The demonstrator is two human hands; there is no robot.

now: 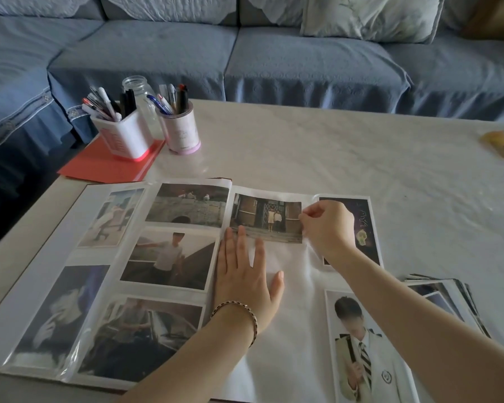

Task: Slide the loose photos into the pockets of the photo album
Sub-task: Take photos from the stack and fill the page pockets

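Bench, mid-frame: album left page full; my right hand pinches a photo at its pocket, left hand flat, stack unfiled.

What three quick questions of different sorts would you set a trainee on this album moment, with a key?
1. True or false: the left hand lies flat, fingers straight, on the album's right page.
2. What does the right hand pinch? A: the edge of the doorway photo. B: a pen. C: a red folder.
3. Fill in: the loose photo stack lies on the table at the album's ____ side, as the person sees it.

Key: 1 true; 2 A; 3 right.
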